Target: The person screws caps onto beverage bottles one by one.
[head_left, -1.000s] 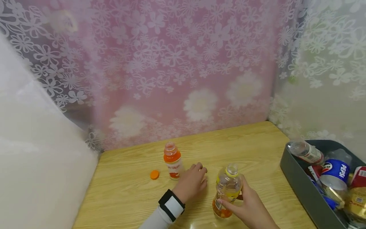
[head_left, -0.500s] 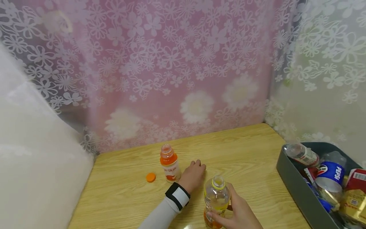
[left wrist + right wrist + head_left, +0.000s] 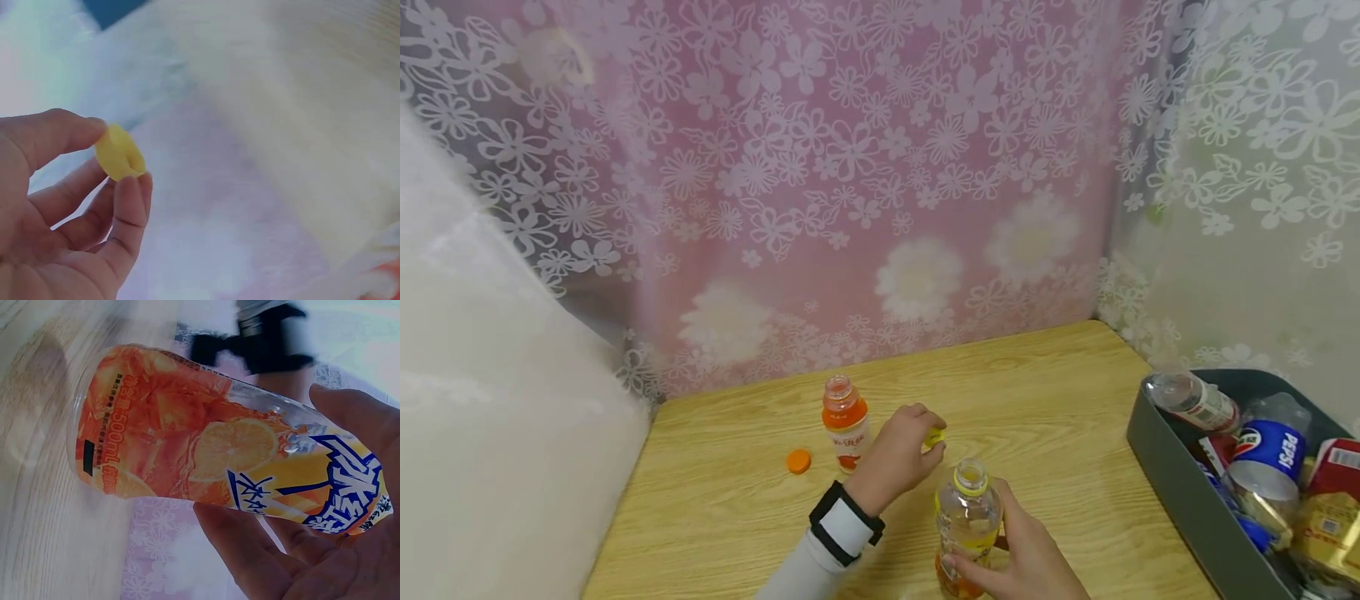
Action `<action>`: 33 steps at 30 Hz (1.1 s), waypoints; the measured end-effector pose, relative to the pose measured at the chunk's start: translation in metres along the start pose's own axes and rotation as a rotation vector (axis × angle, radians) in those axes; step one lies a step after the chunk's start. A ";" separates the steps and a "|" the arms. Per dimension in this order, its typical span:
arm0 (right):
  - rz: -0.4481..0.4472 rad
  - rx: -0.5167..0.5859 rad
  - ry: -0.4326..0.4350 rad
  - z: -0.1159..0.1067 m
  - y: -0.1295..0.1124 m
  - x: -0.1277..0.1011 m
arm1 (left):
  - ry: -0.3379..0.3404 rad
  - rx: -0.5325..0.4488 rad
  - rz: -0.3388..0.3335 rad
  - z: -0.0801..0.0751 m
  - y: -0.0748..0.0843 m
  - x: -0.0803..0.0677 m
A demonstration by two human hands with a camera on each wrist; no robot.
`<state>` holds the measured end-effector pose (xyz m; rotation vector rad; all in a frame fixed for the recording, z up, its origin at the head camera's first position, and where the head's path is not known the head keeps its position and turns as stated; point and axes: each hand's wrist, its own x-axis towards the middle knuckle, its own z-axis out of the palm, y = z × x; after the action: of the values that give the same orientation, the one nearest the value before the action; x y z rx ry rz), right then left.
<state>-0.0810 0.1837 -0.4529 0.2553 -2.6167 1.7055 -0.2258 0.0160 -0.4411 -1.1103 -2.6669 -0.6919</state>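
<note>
My left hand pinches a yellow bottle cap between thumb and fingertips, seen plainly in the left wrist view. My right hand grips an uncapped clear iced tea bottle, its label printed with orange slices and its neck ringed in yellow. The bottle is held upright by the table's near side, its open mouth facing up in the head view. Just left of my left hand stands an open juice bottle with an orange and white label. An orange cap lies on the table beside it.
On the right, a dark grey bin holds several bottles, among them a Pepsi bottle and a clear bottle by its rim. The wood-grain table ends at a flowered curtain behind.
My left hand reached away over the table, then lifted with the yellow cap now showing in its fingers. The iced tea bottle moved left and nearer in my right hand's grip.
</note>
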 end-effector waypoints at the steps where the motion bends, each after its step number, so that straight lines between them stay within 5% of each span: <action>1: 0.006 -0.008 0.003 0.000 0.000 -0.001 | 0.021 -0.046 -0.004 -0.011 0.006 -0.003; 7: 0.003 -0.049 0.021 0.001 -0.003 -0.002 | 0.120 -0.301 0.008 -0.068 0.036 -0.024; 12: -0.001 -0.072 0.003 0.003 -0.004 -0.001 | 0.129 -0.430 0.104 -0.093 0.059 -0.036; 16: 0.001 -0.072 -0.018 0.005 -0.005 -0.001 | 0.097 -0.442 0.174 -0.099 0.070 -0.043; 28: -0.003 -0.087 -0.020 0.005 -0.006 -0.001 | 0.052 -0.431 0.163 -0.099 0.076 -0.051; 33: -0.016 -0.091 -0.012 0.006 -0.005 -0.001 | 0.020 -0.402 0.232 -0.102 0.074 -0.052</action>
<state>-0.0788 0.1768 -0.4508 0.2852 -2.6850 1.5798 -0.1392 -0.0200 -0.3430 -1.4664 -2.3855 -1.2163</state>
